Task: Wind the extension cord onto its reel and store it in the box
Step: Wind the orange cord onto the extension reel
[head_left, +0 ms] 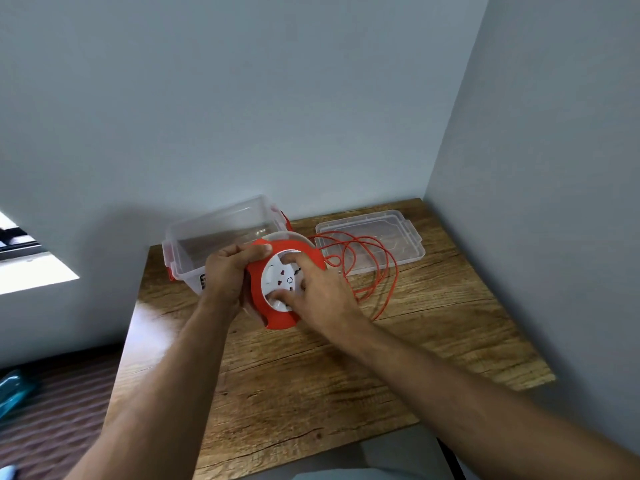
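An orange and white cord reel (273, 315) is held tilted above the wooden table (346, 358). My left hand (227, 275) grips its left rim. My right hand (317, 289) presses fingers on the white socket face in the reel's middle. The orange extension cord (375, 271) lies in loose loops on the table to the right of the reel, partly over the lid. A clear plastic box (214, 233) with orange latches stands open behind the reel at the table's back left.
The clear box lid (398, 237) lies flat at the back right of the table. Walls close off the back and right side. Floor and a blue object (15, 389) lie to the left, below the table edge.
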